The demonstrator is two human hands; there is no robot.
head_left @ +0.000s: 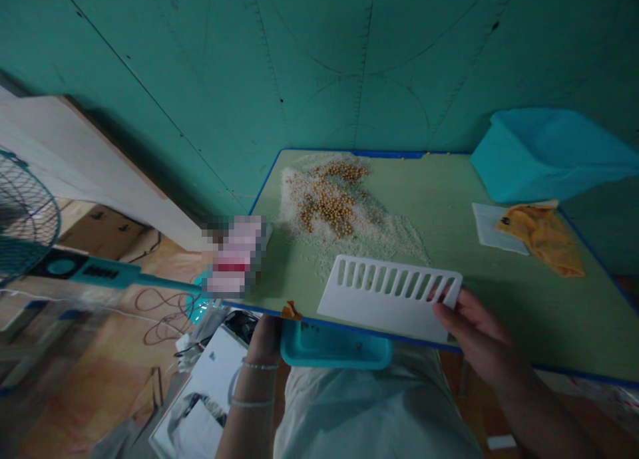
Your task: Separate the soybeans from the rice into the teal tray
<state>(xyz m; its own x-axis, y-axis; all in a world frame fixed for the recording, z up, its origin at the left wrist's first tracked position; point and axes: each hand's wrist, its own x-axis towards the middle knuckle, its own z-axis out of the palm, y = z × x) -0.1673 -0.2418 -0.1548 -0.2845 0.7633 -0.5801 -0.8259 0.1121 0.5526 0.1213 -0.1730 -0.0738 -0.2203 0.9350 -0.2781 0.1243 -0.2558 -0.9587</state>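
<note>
In my right hand (476,329) is a white slotted plastic board (384,316), gripped by its right end with the thumb on top. The board lies at the table's front edge, its row of slots facing the far side. Beyond it spreads a pile of white rice-like grains (399,229) with yellow-brown beans (334,206) on and among it. My left hand (268,332) is at the left end of a shallow turquoise tray (339,362), holding it just below the table edge. The fingers of that hand are mostly hidden.
A turquoise bin (529,173) stands at the table's back right, near an orange cloth (546,236) and a white sheet (492,226). A blurred pink-and-white item (234,259) sits at the left edge. Left of the table are a fan (24,213) and a white box (219,366).
</note>
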